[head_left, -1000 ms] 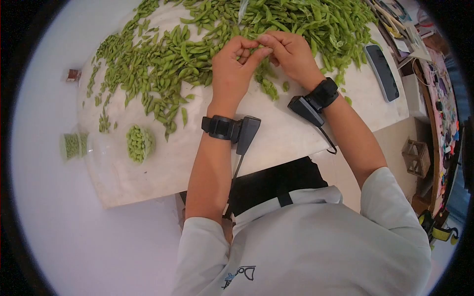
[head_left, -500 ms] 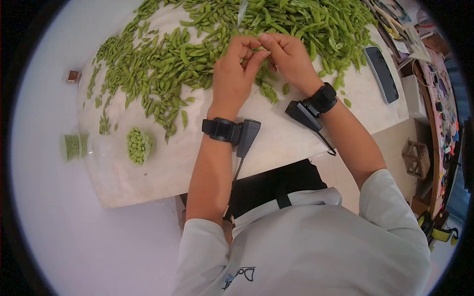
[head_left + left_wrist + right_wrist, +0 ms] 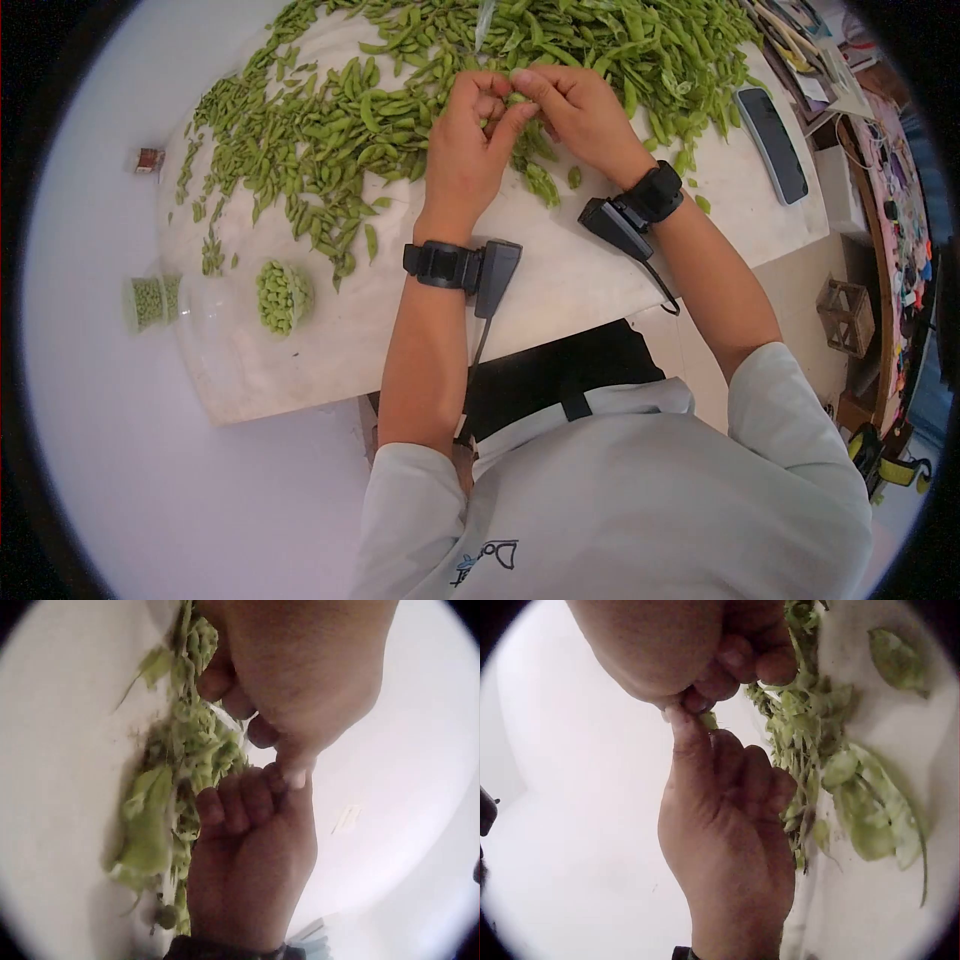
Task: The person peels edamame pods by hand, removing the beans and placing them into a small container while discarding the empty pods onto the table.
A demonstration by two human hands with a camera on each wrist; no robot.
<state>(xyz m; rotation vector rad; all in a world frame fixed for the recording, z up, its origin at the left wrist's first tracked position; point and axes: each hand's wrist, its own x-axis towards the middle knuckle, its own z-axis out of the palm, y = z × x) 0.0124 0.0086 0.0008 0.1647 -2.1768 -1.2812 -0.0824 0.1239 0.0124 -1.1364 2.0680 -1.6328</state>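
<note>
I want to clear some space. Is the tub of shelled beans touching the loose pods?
Apart. The head view shows bare tabletop between tub and nearest pods.

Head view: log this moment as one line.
left hand, right hand: fingertips together at small green piece | green pods: spread over pale tabletop | clear tub: holds shelled green beans

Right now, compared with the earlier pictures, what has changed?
Both bare hands, left and right, have shifted slightly to the person's left, fingers still curled together. A small green piece shows between them; I cannot tell whether anything was newly taken or let go. The clear cup of shelled green beans, heaped green pods and dark-screened phone stayed put.
</note>
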